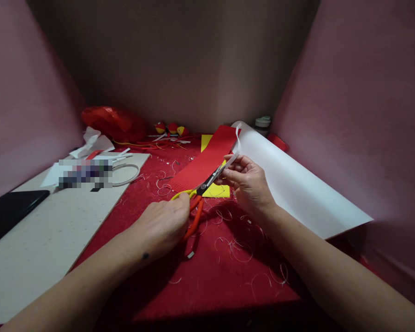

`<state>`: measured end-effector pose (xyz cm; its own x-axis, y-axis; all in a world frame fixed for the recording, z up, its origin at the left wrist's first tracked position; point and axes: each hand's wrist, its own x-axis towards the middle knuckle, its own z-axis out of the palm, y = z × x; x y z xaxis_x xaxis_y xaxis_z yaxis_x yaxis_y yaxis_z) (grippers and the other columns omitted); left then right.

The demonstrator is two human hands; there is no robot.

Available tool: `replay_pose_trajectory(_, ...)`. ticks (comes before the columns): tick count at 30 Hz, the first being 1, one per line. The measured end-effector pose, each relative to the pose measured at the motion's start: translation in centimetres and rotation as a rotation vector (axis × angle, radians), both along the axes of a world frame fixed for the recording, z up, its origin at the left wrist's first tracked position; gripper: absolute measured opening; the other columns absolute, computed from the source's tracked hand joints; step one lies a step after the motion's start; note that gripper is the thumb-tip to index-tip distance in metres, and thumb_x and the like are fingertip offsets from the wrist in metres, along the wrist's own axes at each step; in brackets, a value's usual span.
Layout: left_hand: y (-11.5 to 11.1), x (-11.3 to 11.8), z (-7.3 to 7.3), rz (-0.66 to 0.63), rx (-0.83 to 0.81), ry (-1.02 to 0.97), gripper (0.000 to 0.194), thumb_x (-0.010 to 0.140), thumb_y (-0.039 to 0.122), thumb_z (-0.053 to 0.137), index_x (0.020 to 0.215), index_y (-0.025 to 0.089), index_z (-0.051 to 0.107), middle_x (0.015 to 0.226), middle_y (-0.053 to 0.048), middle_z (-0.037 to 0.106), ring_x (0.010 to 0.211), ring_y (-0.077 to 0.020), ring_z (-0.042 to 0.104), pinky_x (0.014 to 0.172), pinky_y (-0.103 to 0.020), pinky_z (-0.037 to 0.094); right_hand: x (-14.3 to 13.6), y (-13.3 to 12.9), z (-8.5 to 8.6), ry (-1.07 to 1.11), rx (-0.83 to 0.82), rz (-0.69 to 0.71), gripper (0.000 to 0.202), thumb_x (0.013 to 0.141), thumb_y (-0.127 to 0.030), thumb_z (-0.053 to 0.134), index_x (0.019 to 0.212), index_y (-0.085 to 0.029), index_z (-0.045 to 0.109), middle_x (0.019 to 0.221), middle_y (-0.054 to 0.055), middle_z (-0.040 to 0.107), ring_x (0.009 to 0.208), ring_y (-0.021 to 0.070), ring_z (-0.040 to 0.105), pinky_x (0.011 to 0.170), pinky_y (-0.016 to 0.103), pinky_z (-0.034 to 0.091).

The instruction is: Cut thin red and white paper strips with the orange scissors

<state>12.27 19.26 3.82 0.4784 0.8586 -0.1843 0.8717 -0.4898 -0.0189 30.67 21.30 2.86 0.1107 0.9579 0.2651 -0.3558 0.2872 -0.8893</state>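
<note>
Our left hand [168, 219] holds scissors [203, 186], our right hand [247, 184] pinches a white strip [238, 142]. Cutting seems partly done: scraps [191, 254] lie on the near table [207, 286], this strip looks unfinished.

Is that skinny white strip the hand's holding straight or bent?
Bent: from the right hand, the white strip slants upward, then curves toward its top instead of running straight.

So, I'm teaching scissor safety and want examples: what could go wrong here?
The scissors in the left hand point towards the fingertips of the right hand, so a slip might nick them. The thin white strip could bend and cut unevenly. The red ridged sheet appears close behind the scissors, so it might get snipped.
</note>
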Motion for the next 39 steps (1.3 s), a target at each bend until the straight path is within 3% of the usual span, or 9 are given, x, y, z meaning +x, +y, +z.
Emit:
replay_pose_trajectory(14, 0.17, 0.12, -0.19, 0.048, -0.004, -0.006, 0.023, 0.082, 0.032, 0.031, 0.094, 0.018, 0.045, 0.078, -0.013, 0.065, 0.072, -0.0308, 0.064, 0.056, -0.038, 0.043, 0.08, -0.06, 0.34, -0.032, -0.046, -0.053, 0.028, 0.062, -0.015, 0.063, 0.087, -0.02, 0.052, 0.073, -0.002, 0.055, 0.063, 0.0123, 0.06, 0.06, 0.031, 0.054)
replay_pose_trajectory(20, 0.41, 0.07, -0.47, 0.028, -0.008, -0.035, 0.03, 0.078, 0.045, 0.04, 0.092, 0.019, 0.045, 0.079, -0.012, 0.066, 0.074, -0.0322, 0.064, 0.056, -0.038, 0.043, 0.16, -0.05, 0.35, -0.013, -0.043, -0.054, 0.027, 0.062, -0.014, 0.063, 0.086, -0.02, 0.052, 0.072, -0.002, 0.056, 0.062, 0.0125, 0.06, 0.061, 0.031, 0.055)
replay_pose_trajectory(39, 0.37, 0.11, -0.6, 0.034, -0.009, -0.019, 0.025, 0.081, 0.037, 0.032, 0.093, 0.02, 0.046, 0.08, -0.012, 0.066, 0.074, -0.0311, 0.064, 0.056, -0.038, 0.043, -0.43, -0.14, -0.44, 0.034, -0.028, 0.007, 0.029, 0.061, -0.012, 0.062, 0.087, -0.02, 0.052, 0.071, -0.003, 0.059, 0.062, 0.0122, 0.06, 0.06, 0.031, 0.055)
